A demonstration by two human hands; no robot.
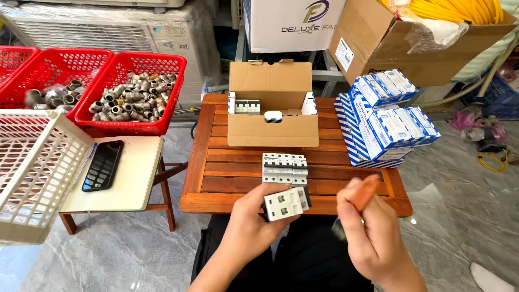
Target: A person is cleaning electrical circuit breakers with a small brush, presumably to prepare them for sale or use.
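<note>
I am sitting at a low wooden table [238, 178], holding a white breaker [285, 203] in my left hand [258, 220], the grip closed around its lower edge, thumb on the front, so that it is tilting just above the table's near edge. My right hand [361, 233] is hovering to the right of it, the grip curled tight around an orange-handled tool [363, 196] (blurred, so I cannot tell what kind), which is pointing up and away from me. The tool and the breaker are apart.

Just beyond the breaker, a row of grey-and-white breakers [284, 168] is lying flat on the table slats, side by side and touching. Behind them an open cardboard box [272, 130] is standing with its lid flap up, a few more breakers showing in its left end. A stack of blue-and-white boxes [385, 120] is sitting on the table's right rear corner, some leaning.

To the left, a black phone [102, 165] is lying on a pale stool [132, 178]. A white basket [32, 167] is jutting in from the left edge, and red baskets [132, 92] behind the stool are holding grey metal fittings [135, 97]. Large cartons [378, 38] are stacked at the back, yellow cable [459, 10] coiled in one of them. The floor [459, 216] is grey marble-patterned tile.
</note>
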